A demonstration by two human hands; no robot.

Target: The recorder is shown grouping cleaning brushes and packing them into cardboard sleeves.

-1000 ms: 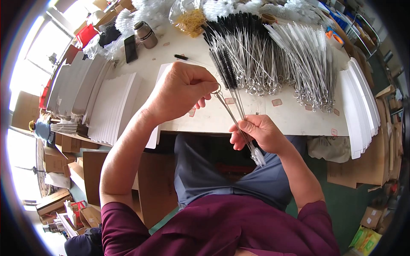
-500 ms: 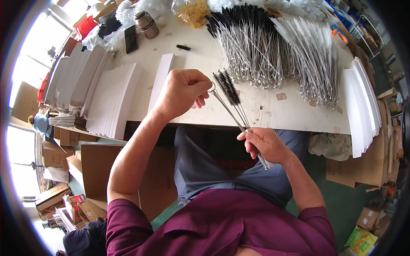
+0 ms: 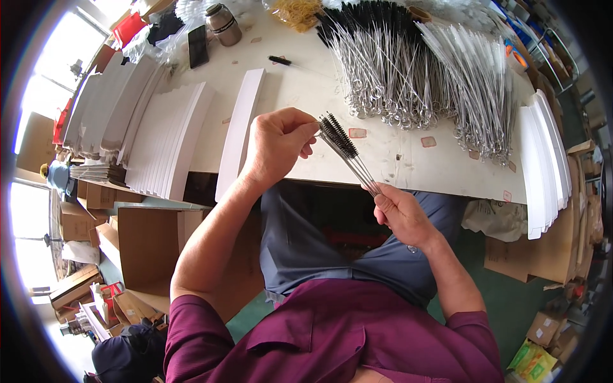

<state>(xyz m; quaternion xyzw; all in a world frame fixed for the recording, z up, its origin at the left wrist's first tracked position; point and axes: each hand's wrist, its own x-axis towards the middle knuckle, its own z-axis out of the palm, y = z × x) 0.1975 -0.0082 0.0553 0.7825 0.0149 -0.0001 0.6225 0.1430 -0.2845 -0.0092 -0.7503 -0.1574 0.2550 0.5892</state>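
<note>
Between my two hands, above the table's front edge, is a small bundle of thin wire brushes (image 3: 341, 139) with black bristles. My right hand (image 3: 403, 216) is closed round their wire shafts; a wire loop shows below it. With thumb and forefinger my left hand (image 3: 281, 142) pinches the upper end of a wire beside the bristled tips. A large heap of black-bristled brushes (image 3: 377, 70) lies beyond on the table, loops toward me. To its right is a pile of brushes with white ends (image 3: 482, 96). One single black brush (image 3: 280, 60) lies apart.
A long white box (image 3: 239, 121) lies left of my left hand, near rows of white boxes (image 3: 167, 137). More white strips (image 3: 544, 169) stand at the right edge. Farther back are a phone (image 3: 198, 46), a bottle (image 3: 223, 27) and yellow rubber bands (image 3: 295, 14).
The wire in my left hand has come in against the bundle, its loop now hidden at my fingertips. My right hand has shifted slightly right and up the shafts.
</note>
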